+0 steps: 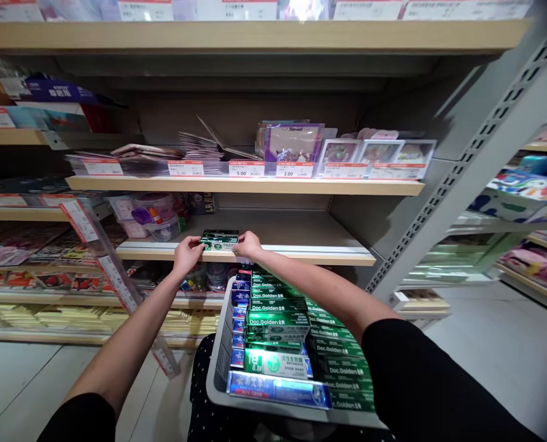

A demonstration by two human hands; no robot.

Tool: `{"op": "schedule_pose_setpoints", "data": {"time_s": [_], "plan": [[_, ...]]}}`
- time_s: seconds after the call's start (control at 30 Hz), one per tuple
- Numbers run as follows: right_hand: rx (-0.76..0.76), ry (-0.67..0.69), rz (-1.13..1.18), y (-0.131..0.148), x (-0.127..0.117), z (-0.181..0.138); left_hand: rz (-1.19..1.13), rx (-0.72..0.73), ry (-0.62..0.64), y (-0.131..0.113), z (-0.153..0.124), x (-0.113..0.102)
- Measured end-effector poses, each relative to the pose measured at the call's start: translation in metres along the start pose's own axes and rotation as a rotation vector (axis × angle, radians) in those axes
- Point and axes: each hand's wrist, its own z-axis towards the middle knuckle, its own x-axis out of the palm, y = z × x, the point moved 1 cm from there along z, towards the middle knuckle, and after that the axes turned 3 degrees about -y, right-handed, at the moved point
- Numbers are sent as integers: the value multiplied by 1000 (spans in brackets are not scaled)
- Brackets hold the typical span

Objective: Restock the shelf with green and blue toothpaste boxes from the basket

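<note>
At the front of the lower shelf [282, 230], my left hand [188, 254] pinches the left end of a green and white toothpaste box [220, 243]. The opposite end is between the fingers of my right hand [248, 245]. At least one more dark green box shows just behind it. Below my right forearm, a grey plastic basket [215, 362] rests at my lap, packed with rows of green "Doc.Golden" toothpaste boxes [279, 320] and blue toothpaste boxes [273, 388]. My right arm covers part of the basket.
Clear tubs [156, 215] stand left of my hands on the same shelf. Above, a shelf edge [245, 185] carries price tags, card packs and framed items [294, 144]. A slotted metal upright [466, 172] rises at right; a tag strip [112, 276] slants at left.
</note>
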Motion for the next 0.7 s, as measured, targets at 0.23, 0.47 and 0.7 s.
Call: {"op": "schedule_pose_setpoints", "data": {"time_s": [0.23, 0.47, 0.7], "plan": [[8, -27, -38, 4, -1, 5, 55, 14, 2, 0, 13, 4], [19, -57, 36, -2, 5, 16, -33, -36, 37, -2, 23, 9], [-2, -77, 130, -13, 10, 25, -64, -30, 23, -1, 22, 10]]}}
